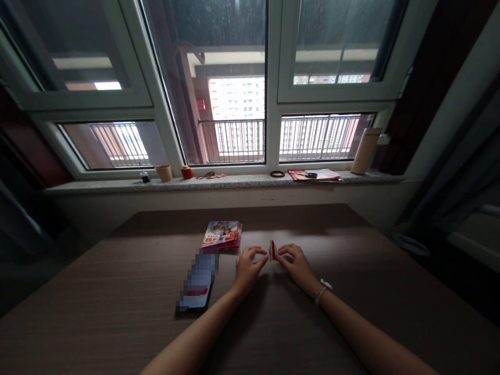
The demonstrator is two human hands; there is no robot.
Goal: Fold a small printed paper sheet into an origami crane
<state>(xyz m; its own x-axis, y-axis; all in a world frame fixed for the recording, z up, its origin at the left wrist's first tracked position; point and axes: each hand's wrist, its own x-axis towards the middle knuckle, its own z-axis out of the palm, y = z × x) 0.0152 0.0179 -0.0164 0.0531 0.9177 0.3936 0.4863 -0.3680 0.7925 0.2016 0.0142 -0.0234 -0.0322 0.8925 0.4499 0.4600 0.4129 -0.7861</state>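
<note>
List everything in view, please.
Table: one, brown, foreground.
Small piece: one, red and pale, mid-picture.
Leaflets: one stack, mostly red, left on table.
Phone: one, dark, nearer than leaflets.
Sill: one, speckled grey, beyond table.
Bottle: one, dark, sill left.
Cup: one, tan, right of bottle.
Container: one, red, right of cup.
Small items: count unclear, reddish, by container.
Ring: one, dark, mid-sill.
Papers: several, red and white, sill right.
Apparent scissors: one pair, dark, on papers.
Flask: one, tan, sill's right end.
Window: one, pale-framed, behind sill.
Railing: one, dark, outside.
Curtains: two, dark, both sides.
Wristband: one, pale, right wrist.
Left hand and right hand: two, bare, flanking small piece.
</note>
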